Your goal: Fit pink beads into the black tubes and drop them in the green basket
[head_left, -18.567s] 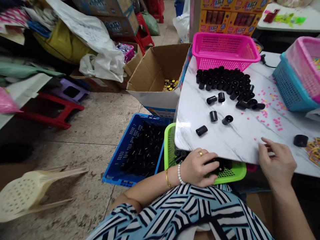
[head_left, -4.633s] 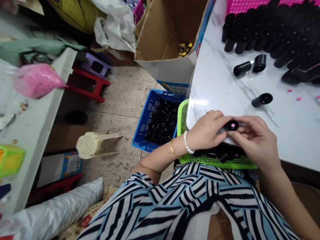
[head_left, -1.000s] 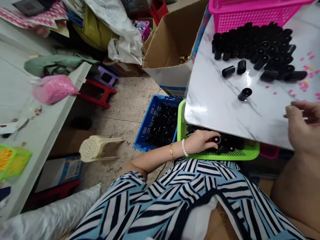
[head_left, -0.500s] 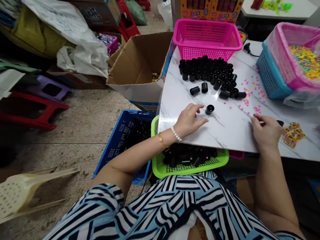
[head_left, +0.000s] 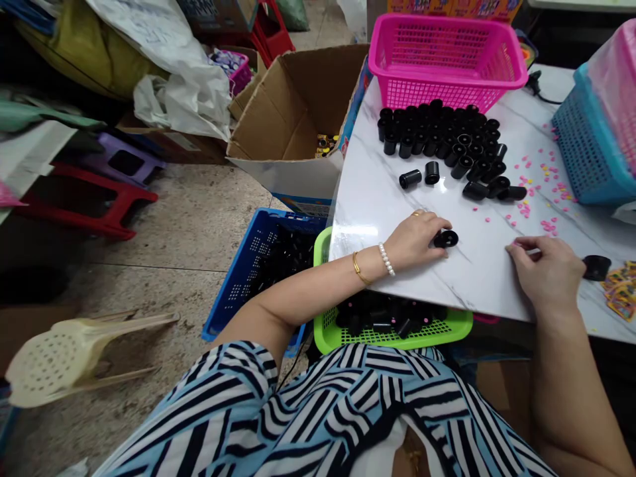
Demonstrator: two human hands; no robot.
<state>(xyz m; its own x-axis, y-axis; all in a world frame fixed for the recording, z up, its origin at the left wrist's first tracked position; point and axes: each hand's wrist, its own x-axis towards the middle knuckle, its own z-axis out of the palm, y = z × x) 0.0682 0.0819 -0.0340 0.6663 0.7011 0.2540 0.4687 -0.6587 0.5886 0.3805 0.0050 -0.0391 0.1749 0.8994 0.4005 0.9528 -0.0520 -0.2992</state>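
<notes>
My left hand [head_left: 416,240] has its fingers closed around the side of a small black plastic cylinder [head_left: 448,238], whose open end is tilted toward the right. My right hand [head_left: 549,268] rests at the table's front right with thumb and forefinger pinched; a hint of pink shows at the tips, too small to name. Just right of that hand lies a larger black round piece [head_left: 597,267], beside a heap of yellow printed cards [head_left: 621,291]. Small pink and yellow pieces [head_left: 549,225] are scattered beyond the right hand. Many more black cylinders [head_left: 437,136] stand grouped farther back.
A pink basket [head_left: 447,86] stands behind the cylinders, a blue basket [head_left: 589,142] at the right. Below the table's front edge, a green basket [head_left: 392,341] holds black parts. Left of the table are a blue crate [head_left: 226,288], an open carton [head_left: 293,79] and a cream stool [head_left: 52,361].
My left hand has reached right and closed on the lone black cylinder, which is now tilted. My right hand stays pinched near the same spot. The view has shifted.
</notes>
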